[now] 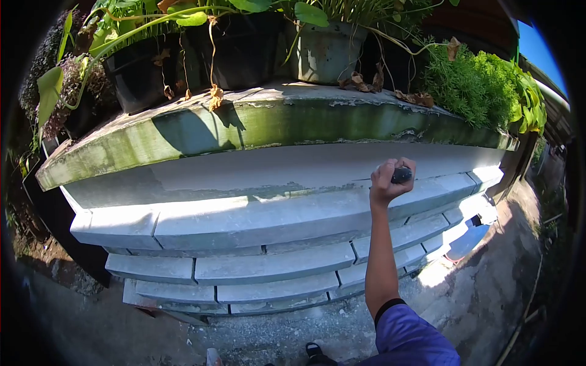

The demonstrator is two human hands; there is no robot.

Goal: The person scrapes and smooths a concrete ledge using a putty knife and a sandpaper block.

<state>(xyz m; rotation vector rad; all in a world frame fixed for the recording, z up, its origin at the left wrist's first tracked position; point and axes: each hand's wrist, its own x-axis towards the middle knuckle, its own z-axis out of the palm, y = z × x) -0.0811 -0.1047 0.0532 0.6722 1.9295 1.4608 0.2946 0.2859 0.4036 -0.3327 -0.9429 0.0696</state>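
My right hand (390, 178) reaches forward and is closed around a black-handled tool (401, 175). The end of its handle points toward me, while a thin dark edge shows just left of the fist; most of the tool is hidden by my hand. It is held against or close to the pale wall face (293, 165), which has a darker grey patch on its left part and a rough, speckled strip low in the middle. Below lies a row of grey blocks (262, 216). My left hand is out of view.
Overhead juts a green-stained concrete ledge (262, 125) carrying black pots (143, 70), a grey pot (323, 52) and leafy plants. More block courses (274, 268) step down to the concrete floor (262, 341). A blue container (469, 241) stands at the right.
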